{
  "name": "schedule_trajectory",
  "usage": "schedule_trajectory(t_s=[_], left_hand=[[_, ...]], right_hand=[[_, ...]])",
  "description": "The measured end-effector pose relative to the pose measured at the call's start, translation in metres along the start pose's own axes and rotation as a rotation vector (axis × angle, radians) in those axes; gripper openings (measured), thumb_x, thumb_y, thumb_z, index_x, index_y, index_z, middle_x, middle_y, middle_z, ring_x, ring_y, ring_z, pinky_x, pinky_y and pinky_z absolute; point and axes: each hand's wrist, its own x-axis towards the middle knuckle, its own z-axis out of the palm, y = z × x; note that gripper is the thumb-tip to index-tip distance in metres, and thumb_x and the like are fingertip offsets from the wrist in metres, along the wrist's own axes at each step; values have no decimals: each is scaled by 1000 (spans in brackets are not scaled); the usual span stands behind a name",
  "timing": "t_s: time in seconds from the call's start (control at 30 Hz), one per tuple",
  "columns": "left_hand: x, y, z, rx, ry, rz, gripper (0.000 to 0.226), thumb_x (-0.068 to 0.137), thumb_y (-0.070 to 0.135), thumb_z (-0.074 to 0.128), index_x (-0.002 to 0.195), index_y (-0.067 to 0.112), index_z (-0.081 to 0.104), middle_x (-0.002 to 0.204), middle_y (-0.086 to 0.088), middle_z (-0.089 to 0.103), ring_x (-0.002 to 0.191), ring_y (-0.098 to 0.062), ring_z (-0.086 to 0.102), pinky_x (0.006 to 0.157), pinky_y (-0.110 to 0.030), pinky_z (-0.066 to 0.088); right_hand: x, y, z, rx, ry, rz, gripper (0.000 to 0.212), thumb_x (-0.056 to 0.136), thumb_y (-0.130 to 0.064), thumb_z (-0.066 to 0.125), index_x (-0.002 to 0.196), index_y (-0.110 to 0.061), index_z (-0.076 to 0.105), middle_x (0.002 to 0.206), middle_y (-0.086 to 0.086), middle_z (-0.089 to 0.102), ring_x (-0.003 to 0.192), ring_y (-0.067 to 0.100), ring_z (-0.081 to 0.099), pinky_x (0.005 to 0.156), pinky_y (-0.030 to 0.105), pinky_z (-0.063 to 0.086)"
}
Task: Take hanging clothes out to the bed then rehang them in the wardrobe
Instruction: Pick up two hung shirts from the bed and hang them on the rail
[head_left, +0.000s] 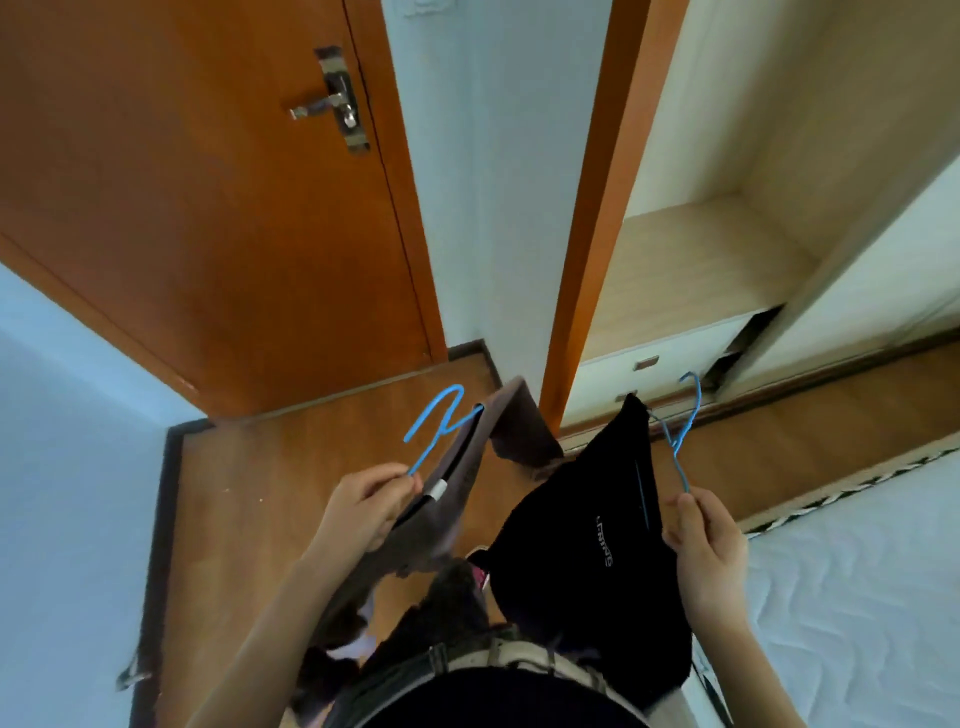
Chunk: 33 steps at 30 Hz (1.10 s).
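Standing between door and wardrobe, looking down at both hands. At lower centre-left, pinching the neck of a blue wire hanger (435, 422) in the curled fingers of the left hand (366, 506), with a brown garment (467, 457) draped on it and trailing down toward the waist. At lower centre-right, gripping a second blue hanger (684, 436) by its neck in the right hand (709, 543), fingers closed round the wire, with a black garment (582, 525) bearing small white lettering hanging beneath. Both hooks pointing up and away from the body. Both garments held in the air over the wooden floor (249, 509), side by side. At upper right, the open wardrobe (717, 244), with a pale wooden shelf and white drawers (670, 353) below. At lower right, the edge of the bed (857, 597) with a quilted white mattress. At upper left, an orange-brown door (182, 208) with a metal lever handle (319, 108).
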Motion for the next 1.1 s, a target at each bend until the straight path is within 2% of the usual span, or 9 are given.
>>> schedule_trajectory(t_s=[0.1,0.2,0.33,0.53,0.73,0.83,0.93,1.0,1.1], left_hand=[[65,21,13,24,-146,-2,23,97,7,52,77,5,63,43,3,28,33,-9,21,39,-14,16],[115,47,32,58,-307,27,24,97,5,51,76,7,62,42,4,29,31,-7,22,36,-14,16],[168,87,70,129,-474,117,20,96,13,54,79,7,63,40,8,35,30,-5,26,37,-14,20],[217,135,154,209,-612,217,21,100,14,50,86,8,64,42,7,35,33,-7,27,37,-19,21],[249,171,243,214,-546,290,22,101,17,48,87,11,64,42,7,35,35,-6,28,38,-20,21],[262,187,282,152,-457,246,22,100,18,49,85,15,64,42,8,31,37,-9,25,40,-20,19],[273,207,308,126,-373,270,26,101,18,48,81,20,63,40,9,35,33,-5,28,43,-22,21],[280,223,318,106,-331,300,24,98,25,50,79,24,64,40,9,36,33,-4,28,40,-19,22],[291,248,330,91,-272,313,23,94,30,49,78,26,64,42,8,30,34,-7,24,37,-17,18]], right_hand=[[23,0,7,-77,78,31,27,101,-13,44,76,-6,53,59,8,38,51,10,35,47,20,31],[39,-3,7,-83,234,81,28,101,-13,43,75,-3,50,60,12,38,50,11,36,48,22,30],[51,-14,-3,-56,439,116,28,101,-14,42,77,-8,53,58,8,37,49,13,36,47,21,30],[79,-19,-39,-60,575,97,25,102,-15,42,80,-13,54,55,-5,37,49,11,36,48,23,30],[144,-5,-97,-183,575,77,24,101,-13,43,79,-14,53,56,-2,39,49,10,38,51,25,31],[190,-3,-131,-167,496,66,25,101,-11,43,79,-11,53,53,-5,40,49,8,38,51,23,30],[235,4,-157,-159,395,73,27,101,-12,44,76,-16,53,54,-10,46,50,6,41,51,22,32],[260,12,-166,-150,331,81,29,101,-12,45,73,-20,51,54,-8,46,50,6,41,52,24,33],[292,19,-171,-120,255,94,28,100,-9,45,73,-15,52,53,-9,45,50,6,39,51,22,32]])
